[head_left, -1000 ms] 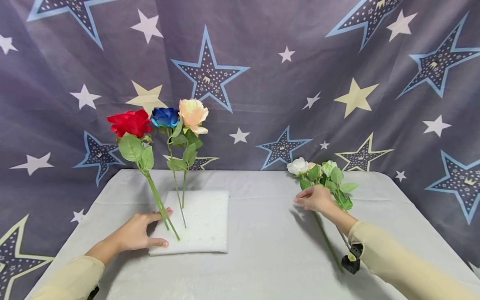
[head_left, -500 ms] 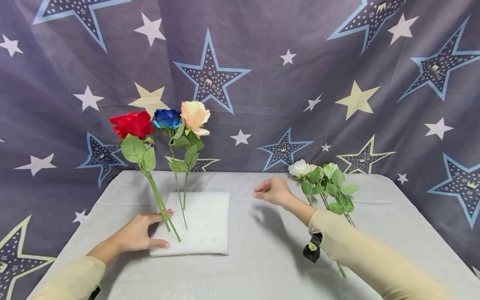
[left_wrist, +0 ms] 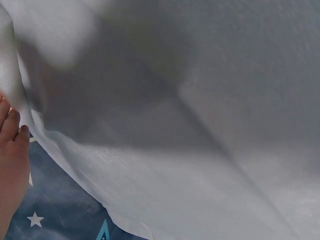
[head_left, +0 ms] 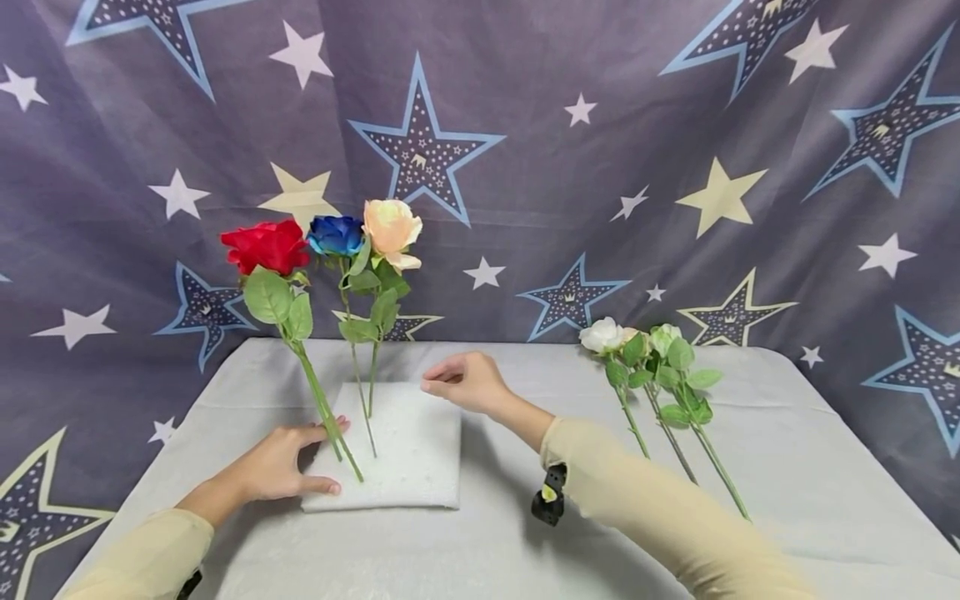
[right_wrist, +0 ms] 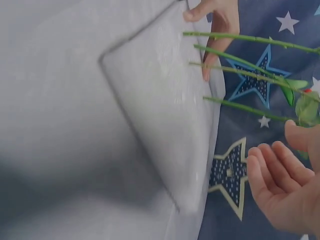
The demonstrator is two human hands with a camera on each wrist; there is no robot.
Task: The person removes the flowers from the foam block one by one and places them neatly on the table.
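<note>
As the right wrist view alone shows, right hand cups loosely, palm bare; left hand, fingers spread, touches foam block at left edge.

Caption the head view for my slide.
Left hand rests on a white block holding roses; right hand hovers nearby, empty.

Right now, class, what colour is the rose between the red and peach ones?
The rose is deep blue, lighter underneath; head view shows best.
</note>
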